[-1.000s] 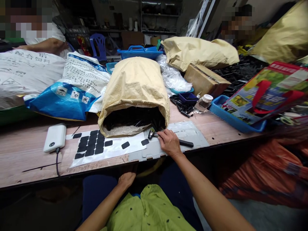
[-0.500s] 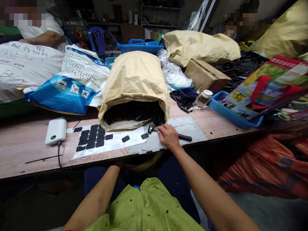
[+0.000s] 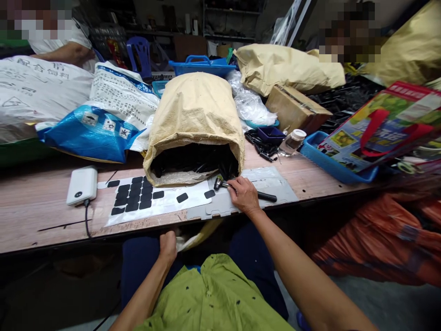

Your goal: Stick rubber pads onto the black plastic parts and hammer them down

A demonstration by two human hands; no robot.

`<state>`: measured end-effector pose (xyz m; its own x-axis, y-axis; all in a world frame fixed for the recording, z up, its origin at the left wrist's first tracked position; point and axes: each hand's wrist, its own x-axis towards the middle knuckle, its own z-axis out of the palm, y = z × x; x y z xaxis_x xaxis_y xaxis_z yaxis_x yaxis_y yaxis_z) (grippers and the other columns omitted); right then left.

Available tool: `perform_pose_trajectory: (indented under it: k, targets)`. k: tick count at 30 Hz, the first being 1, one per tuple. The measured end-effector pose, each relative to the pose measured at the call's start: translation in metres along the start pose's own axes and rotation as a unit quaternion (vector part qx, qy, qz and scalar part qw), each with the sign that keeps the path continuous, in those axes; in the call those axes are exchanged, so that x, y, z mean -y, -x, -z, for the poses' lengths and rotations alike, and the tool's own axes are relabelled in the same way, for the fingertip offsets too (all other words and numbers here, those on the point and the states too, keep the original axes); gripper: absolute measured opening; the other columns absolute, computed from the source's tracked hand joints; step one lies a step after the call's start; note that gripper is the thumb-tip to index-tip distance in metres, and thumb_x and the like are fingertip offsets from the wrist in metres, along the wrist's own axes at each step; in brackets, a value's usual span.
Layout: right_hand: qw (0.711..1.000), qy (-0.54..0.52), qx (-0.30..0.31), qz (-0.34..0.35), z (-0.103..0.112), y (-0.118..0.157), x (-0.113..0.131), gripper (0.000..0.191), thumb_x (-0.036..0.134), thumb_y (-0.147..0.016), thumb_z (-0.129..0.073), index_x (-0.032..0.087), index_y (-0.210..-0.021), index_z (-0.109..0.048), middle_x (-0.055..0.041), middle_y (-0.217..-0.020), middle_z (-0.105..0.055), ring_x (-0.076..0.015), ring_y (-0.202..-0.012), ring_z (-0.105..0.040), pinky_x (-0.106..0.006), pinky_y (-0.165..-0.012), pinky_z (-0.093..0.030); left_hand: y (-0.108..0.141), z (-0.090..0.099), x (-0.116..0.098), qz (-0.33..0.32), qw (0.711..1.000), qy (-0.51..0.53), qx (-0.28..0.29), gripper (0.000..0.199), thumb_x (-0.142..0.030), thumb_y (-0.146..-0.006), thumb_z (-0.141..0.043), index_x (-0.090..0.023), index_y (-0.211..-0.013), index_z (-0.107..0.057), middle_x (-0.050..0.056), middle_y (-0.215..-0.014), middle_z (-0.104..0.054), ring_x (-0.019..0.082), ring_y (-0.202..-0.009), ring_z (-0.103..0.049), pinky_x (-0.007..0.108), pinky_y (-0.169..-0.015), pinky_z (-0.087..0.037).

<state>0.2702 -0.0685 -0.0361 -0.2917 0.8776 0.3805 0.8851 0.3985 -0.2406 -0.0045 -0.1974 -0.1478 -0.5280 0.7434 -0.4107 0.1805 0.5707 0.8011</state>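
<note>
My right hand (image 3: pixel 244 195) is closed over the handle of a small hammer (image 3: pixel 267 197) at the table's front edge. The hammer's metal head points left, and its black grip sticks out to the right of my hand. Beneath it lies a grey plate (image 3: pixel 275 184). Below the table edge, over my lap, my left hand (image 3: pixel 168 247) is closed on the edge of a pale yellowish sack (image 3: pixel 200 234), mostly hidden under the table. Just behind the hammer, an open tan sack (image 3: pixel 198 105) lies with its mouth toward me, full of black pieces (image 3: pixel 206 161).
A white sheet with black rounded squares (image 3: pixel 136 195) and a white power bank (image 3: pixel 81 185) with a cable lie left. To the right are a clear bottle (image 3: pixel 292 142), a blue basket (image 3: pixel 334 161) and a printed bag (image 3: pixel 382 128). People sit across the table.
My left hand has come out from under the table edge, closed on the pale sack, which now shows more. My right hand stays on the hammer.
</note>
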Motion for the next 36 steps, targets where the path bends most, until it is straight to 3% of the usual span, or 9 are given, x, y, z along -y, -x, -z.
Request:
perform_pose_trajectory:
  k: [4, 10, 14, 16, 18, 21, 26, 33, 36]
  targets:
    - [1.0, 0.005, -0.008, 0.002, -0.001, 0.0, 0.0, 0.022, 0.029, -0.095, -0.056, 0.024, -0.111, -0.07, -0.0069, -0.101, -0.063, -0.0235, -0.097, -0.051, -0.034, -0.085, -0.038, 0.006, 0.007, 0.011, 0.038, 0.998, -0.051, -0.012, 0.032, -0.024, -0.093, -0.05, -0.011, -0.069, -0.067, 0.004, -0.061, -0.063, 0.021, -0.063, -0.064, 0.028, -0.056, -0.046]
    - [1.0, 0.008, -0.014, 0.003, -0.002, 0.0, 0.001, 0.022, 0.029, -0.095, -0.056, 0.024, -0.11, -0.071, -0.0067, -0.1, -0.063, -0.0233, -0.096, -0.051, -0.034, -0.084, -0.038, 0.019, 0.014, 0.003, 0.01, 0.987, -0.157, 0.017, 0.021, -0.029, -0.074, -0.069, -0.017, -0.057, -0.063, 0.008, -0.057, -0.059, 0.032, -0.078, -0.066, 0.036, -0.071, -0.049]
    - [1.0, 0.009, -0.01, 0.0, -0.002, 0.0, 0.002, 0.023, 0.029, -0.095, -0.056, 0.023, -0.111, -0.071, -0.0071, -0.1, -0.062, -0.0236, -0.096, -0.051, -0.035, -0.085, -0.038, 0.058, 0.013, -0.007, -0.184, 0.923, -0.339, 0.001, 0.019, -0.027, -0.081, -0.066, -0.013, -0.093, -0.07, 0.018, -0.103, -0.066, 0.036, -0.11, -0.057, 0.047, -0.099, -0.042]
    - [1.0, 0.01, -0.009, -0.002, -0.002, 0.0, 0.003, 0.023, 0.029, -0.095, -0.056, 0.023, -0.112, -0.071, -0.0076, -0.101, -0.062, -0.0242, -0.097, -0.05, -0.035, -0.085, -0.037, 0.075, 0.006, -0.017, -0.308, 0.858, -0.409, 0.054, 0.024, -0.028, -0.091, -0.056, -0.016, -0.107, -0.069, 0.018, -0.115, -0.064, 0.034, -0.114, -0.055, 0.05, -0.106, -0.036]
    - [1.0, 0.011, -0.009, -0.003, -0.003, 0.001, 0.003, 0.023, 0.029, -0.095, -0.056, 0.023, -0.112, -0.07, -0.008, -0.103, -0.062, -0.0247, -0.098, -0.049, -0.036, -0.085, -0.036, 0.081, -0.007, -0.029, -0.346, 0.827, -0.421, 0.138, 0.034, -0.038, -0.098, -0.047, -0.018, -0.117, -0.068, 0.016, -0.112, -0.067, 0.033, -0.111, -0.057, 0.051, -0.105, -0.036]
    - [1.0, 0.009, -0.01, -0.001, -0.004, 0.002, 0.003, 0.023, 0.03, -0.095, -0.056, 0.024, -0.113, -0.069, -0.0082, -0.104, -0.061, -0.0249, -0.098, -0.049, -0.036, -0.084, -0.035, 0.071, -0.037, -0.044, -0.283, 0.824, -0.428, 0.24, 0.049, -0.053, -0.094, -0.052, -0.016, -0.121, -0.067, 0.019, -0.108, -0.07, 0.037, -0.109, -0.062, 0.051, -0.101, -0.042]
    - [1.0, 0.011, -0.011, 0.004, -0.003, 0.003, 0.003, 0.021, 0.031, -0.096, -0.055, 0.024, -0.112, -0.068, -0.0091, -0.104, -0.06, -0.0256, -0.097, -0.047, -0.037, -0.083, -0.034, 0.049, -0.078, -0.049, -0.254, 0.815, -0.412, 0.317, 0.04, -0.028, -0.089, -0.055, -0.022, -0.127, -0.067, 0.015, -0.117, -0.071, 0.032, -0.117, -0.064, 0.041, -0.102, -0.046]
    - [1.0, 0.012, 0.007, 0.002, 0.0, 0.005, 0.003, 0.021, 0.031, -0.097, -0.055, 0.025, -0.114, -0.067, -0.0096, -0.105, -0.06, -0.0261, -0.098, -0.047, -0.038, -0.083, -0.034, 0.084, -0.102, -0.02, -0.28, 0.765, -0.366, 0.45, 0.055, -0.03, -0.078, -0.068, -0.035, -0.132, -0.065, 0.003, -0.078, -0.074, 0.032, -0.083, -0.074, 0.038, -0.079, -0.053]
    - [1.0, 0.011, 0.015, 0.002, 0.001, 0.005, 0.003, 0.022, 0.031, -0.098, -0.053, 0.025, -0.115, -0.066, -0.0094, -0.106, -0.059, -0.026, -0.099, -0.047, -0.037, -0.084, -0.034, 0.086, -0.107, -0.007, -0.258, 0.784, -0.344, 0.448, 0.056, -0.03, -0.062, -0.081, -0.038, -0.117, -0.073, -0.002, -0.069, -0.073, 0.029, -0.073, -0.074, 0.033, -0.066, -0.05]
